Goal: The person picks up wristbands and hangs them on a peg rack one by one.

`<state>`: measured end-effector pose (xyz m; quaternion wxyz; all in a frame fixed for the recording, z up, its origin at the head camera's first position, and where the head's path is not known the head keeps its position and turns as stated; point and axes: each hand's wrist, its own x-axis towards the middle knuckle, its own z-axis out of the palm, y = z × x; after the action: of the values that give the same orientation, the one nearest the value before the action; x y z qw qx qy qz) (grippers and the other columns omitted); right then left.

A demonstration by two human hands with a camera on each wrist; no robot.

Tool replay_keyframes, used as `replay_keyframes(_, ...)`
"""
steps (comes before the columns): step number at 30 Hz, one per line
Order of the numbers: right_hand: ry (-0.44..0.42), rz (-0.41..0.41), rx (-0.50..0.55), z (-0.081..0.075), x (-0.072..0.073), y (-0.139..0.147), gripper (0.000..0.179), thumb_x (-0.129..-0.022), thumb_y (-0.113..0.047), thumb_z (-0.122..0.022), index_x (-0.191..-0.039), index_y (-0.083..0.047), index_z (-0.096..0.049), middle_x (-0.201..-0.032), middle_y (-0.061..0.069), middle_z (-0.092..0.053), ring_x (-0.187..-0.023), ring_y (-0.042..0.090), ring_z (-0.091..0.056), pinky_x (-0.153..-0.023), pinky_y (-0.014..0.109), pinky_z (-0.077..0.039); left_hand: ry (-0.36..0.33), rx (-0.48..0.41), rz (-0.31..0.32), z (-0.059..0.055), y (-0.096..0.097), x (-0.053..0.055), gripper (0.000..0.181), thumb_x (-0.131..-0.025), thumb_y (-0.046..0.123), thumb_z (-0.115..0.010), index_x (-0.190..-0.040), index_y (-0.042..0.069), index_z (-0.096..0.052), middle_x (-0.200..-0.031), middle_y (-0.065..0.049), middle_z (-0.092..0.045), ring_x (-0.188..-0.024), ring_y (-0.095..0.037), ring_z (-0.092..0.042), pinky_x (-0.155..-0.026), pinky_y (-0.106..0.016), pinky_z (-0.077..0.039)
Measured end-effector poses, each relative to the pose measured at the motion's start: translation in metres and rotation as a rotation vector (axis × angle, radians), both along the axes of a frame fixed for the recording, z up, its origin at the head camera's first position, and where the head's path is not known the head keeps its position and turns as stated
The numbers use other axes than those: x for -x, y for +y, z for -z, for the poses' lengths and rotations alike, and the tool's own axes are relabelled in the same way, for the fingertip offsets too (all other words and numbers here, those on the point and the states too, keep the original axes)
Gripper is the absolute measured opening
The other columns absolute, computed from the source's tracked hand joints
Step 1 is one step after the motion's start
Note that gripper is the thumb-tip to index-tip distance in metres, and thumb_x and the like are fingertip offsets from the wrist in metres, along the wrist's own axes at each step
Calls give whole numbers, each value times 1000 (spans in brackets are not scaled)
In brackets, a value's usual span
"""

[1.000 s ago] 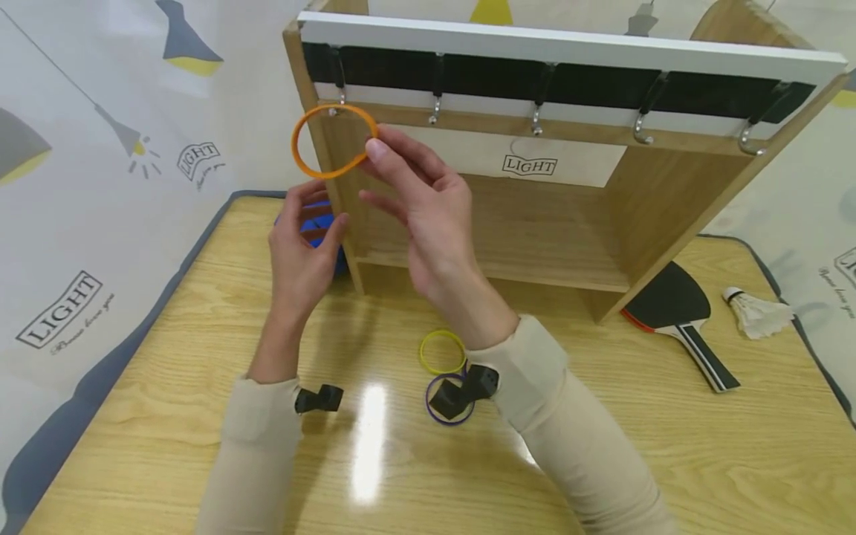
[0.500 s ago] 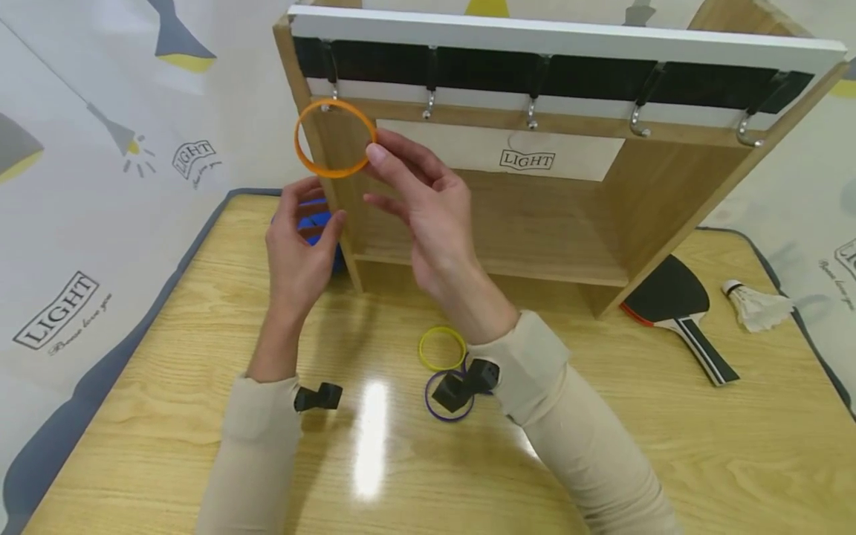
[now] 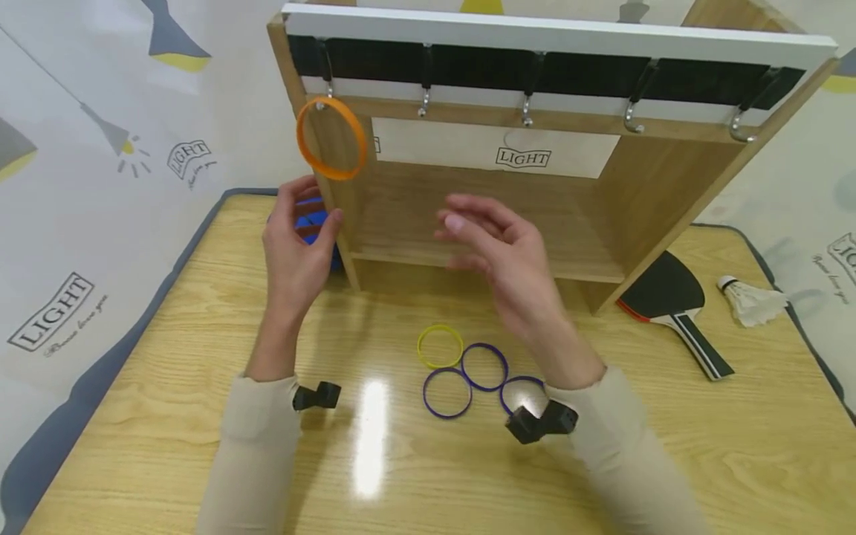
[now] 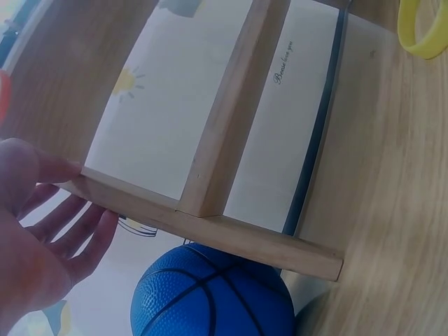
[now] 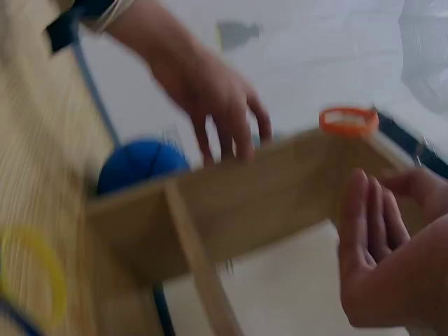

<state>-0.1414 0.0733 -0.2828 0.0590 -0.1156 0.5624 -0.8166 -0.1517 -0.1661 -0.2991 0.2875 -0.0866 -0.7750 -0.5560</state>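
An orange ring (image 3: 339, 175) hangs from the leftmost hook (image 3: 328, 83) on the rack along the top of a wooden shelf unit (image 3: 481, 215). My left hand (image 3: 296, 253) holds the unit's left side panel, thumb at the front edge and fingers on the outer face, as the left wrist view (image 4: 42, 217) also shows. In front of the shelf opening hovers my right hand (image 3: 518, 256), its fingers loosely bent with nothing in them. On the table below lie a yellow ring (image 3: 440, 326) and several purple rings (image 3: 447, 416), one partly covered by the right wrist camera.
A blue ball (image 4: 210, 294) sits behind the left panel. To the right of the unit are a table tennis bat (image 3: 669, 293) and a shuttlecock (image 3: 752, 301). The other hooks (image 3: 527, 111) along the rack carry no ring. A printed cloth (image 3: 120, 245) borders the table.
My right hand has let go of the orange ring and moved right and down. The ring now hangs from the hook. My left hand keeps its place on the panel.
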Motion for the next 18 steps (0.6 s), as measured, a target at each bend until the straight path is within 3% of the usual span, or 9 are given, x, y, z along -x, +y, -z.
replay_keyframes(5, 4, -128, -412, 28, -13, 68, 30, -91, -17, -72, -117, -3, -66, -108, 17, -67, -91, 31, -65, -70, 39, -56, -10, 3, -13, -3, 0, 0, 39, -91, 0, -65, -129, -3, -53, -120, -15, -62, -102, -26, -63, -78, -31, -53)
replay_keyframes(8, 9, -189, -604, 38, -20, 98, 28, -92, -20, -71, -114, -4, -67, -101, 15, -70, -87, 33, -66, -68, 44, -56, -16, 0, -22, -4, 1, 0, 39, -91, 1, -64, -129, -3, -53, -120, -14, -61, -102, -26, -62, -79, -31, -52)
replay_keyframes(12, 35, -246, -836, 45, -26, 123, 23, -92, -22, -70, -110, -7, -70, -93, 14, -69, -78, 36, -65, -65, 44, -56, -22, -10, -23, -4, 3, -1, 38, -92, 2, -64, -128, -2, -53, -120, -13, -62, -102, -26, -62, -78, -31, -52)
replay_keyframes(18, 160, -375, -1168, 56, -29, 140, 11, -89, -9, -67, -100, -8, -71, -84, 2, -67, -77, 19, -61, -66, 32, -53, -16, -22, -20, -1, 6, -1, 38, -92, 1, -64, -128, -2, -53, -119, -13, -62, -101, -26, -63, -77, -29, -52)
